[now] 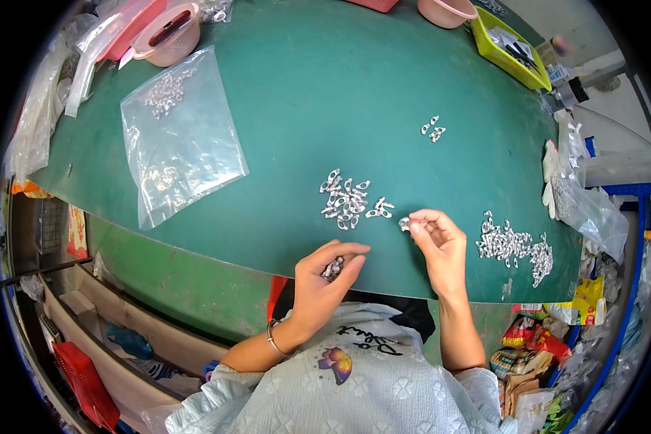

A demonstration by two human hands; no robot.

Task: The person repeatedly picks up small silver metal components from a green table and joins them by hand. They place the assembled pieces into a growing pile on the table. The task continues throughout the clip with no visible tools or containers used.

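Note:
My left hand (324,273) is curled near the table's front edge, cupping several small silvery metal parts (333,269) between thumb and fingers. To its right, my right hand (439,242) pinches a small metal part (404,224) between thumb and fingertips, just above the tabletop. Between and beyond the hands lies a loose pile of looped metal parts (345,197), with a little cluster (380,208) beside it. A larger heap of the same parts (512,244) spreads to the right of my right hand. Farther off sit a few more pieces (433,129).
A clear plastic bag (183,145) with small parts in it lies at the left on the green table (289,94). Pink baskets (168,36) stand at the far left; a yellow-green tray (510,52) holds tools at the far right. A white glove (550,177) rests by the right edge.

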